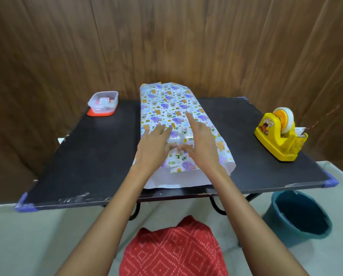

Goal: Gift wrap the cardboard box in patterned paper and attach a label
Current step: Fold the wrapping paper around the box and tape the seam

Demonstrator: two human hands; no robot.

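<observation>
Red cloth (pixel 174 250) at six o'clock; we are wrapping.
Our left hand (pixel 154 144) is pressing flat on patterned paper (pixel 166 102); our right hand (pixel 200 140) is pointing one finger, hold unclear.

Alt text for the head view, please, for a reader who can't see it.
A person's left hand and right hand rest on patterned paper folded into a long parcel on a black table. A yellow tape dispenser stands at the right, a clear tub at the far left, a blue bucket on the floor.
</observation>
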